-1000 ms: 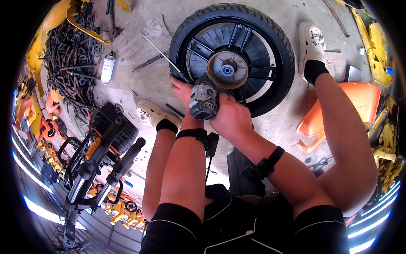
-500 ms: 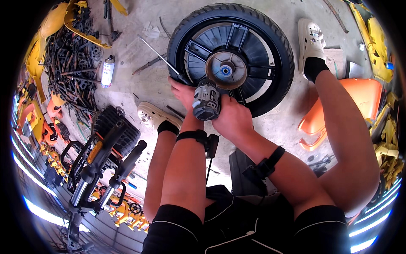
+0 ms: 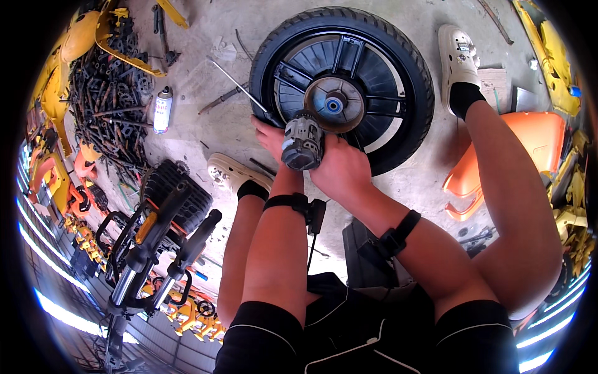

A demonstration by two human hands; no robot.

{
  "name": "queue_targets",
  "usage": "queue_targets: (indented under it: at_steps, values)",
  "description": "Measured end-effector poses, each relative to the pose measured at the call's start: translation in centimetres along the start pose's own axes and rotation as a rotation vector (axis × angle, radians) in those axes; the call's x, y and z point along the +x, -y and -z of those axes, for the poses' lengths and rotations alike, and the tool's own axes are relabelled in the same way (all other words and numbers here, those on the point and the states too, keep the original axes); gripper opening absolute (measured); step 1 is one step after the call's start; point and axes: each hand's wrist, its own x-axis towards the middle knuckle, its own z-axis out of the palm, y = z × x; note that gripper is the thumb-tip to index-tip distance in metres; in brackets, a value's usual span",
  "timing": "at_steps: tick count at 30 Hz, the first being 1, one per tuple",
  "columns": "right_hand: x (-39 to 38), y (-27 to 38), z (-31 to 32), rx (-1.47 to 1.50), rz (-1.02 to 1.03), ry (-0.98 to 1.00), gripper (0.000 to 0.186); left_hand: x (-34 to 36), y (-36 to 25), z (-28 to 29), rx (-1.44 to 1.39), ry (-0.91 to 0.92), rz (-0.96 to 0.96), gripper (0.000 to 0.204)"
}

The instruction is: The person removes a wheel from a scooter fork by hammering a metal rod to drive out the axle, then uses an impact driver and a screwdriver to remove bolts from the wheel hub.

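My right hand [image 3: 341, 163] is wrapped around a grey cordless power drill [image 3: 303, 141], mostly at its hidden handle. The drill's nose points toward the wheel, beside its hub; the tip is out of sight. At the tyre's near-left edge lies my left hand [image 3: 270, 138], with two fingers stretched out and apart, the others covered by the drill. The black-tyred wheel [image 3: 418, 118] lies flat on the floor, its rusty hub drum [image 3: 341, 122] facing up. Close to my left fingers, a long thin metal rod with a dark handle [image 3: 240, 85] leans across the tyre onto the rim.
A spray can [image 3: 162, 110] stands left of the wheel, near a heap of rusty metal parts [image 3: 106, 100]. Fork tubes [image 3: 149, 255] rise at lower left. An orange plastic panel [image 3: 520, 146] lies right, beyond my shoe [image 3: 458, 56]. Yellow panels [image 3: 551, 62] line the right edge.
The drill and my right hand have shifted slightly upward. The view has moved a little, and the wheel keeps its place on the floor.
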Motion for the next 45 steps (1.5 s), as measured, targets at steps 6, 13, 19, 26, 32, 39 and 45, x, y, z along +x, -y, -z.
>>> queue_targets:
  at_steps: [6, 13, 19, 26, 32, 39, 45]
  values:
    - [0.4, 0.7, 0.6, 0.005, 0.009, -0.041, 0.039, 0.5, 0.7, -0.8, 0.037, -0.046, 0.01, 0.109]
    - [0.8, 1.4, 1.3, 0.041, -0.054, -0.025, 0.042, 0.6, 1.0, -1.2, -0.025, -0.099, -0.059, 0.111]
    - [0.0, 0.6, 0.4, -0.015, 0.014, -0.047, 0.038, 0.3, 0.6, -0.6, 0.006, -0.059, -0.021, 0.113]
    - [-0.4, 0.2, -0.4, 0.015, -0.014, -0.009, 0.039, 0.1, 0.6, -0.2, 0.008, -0.041, -0.072, 0.113]
    - [0.6, 0.5, 0.1, 0.084, -0.05, -0.024, 0.04, 0.6, 1.3, -1.2, 0.012, -0.083, -0.044, 0.109]
    - [1.2, 1.3, 1.2, 0.122, -0.101, 0.001, 0.042, 1.5, 2.3, -1.8, -0.022, -0.084, -0.045, 0.11]
    - [0.5, 1.5, 1.1, 0.145, -0.138, 0.063, 0.044, 1.4, 2.1, -1.8, -0.01, -0.11, -0.057, 0.111]
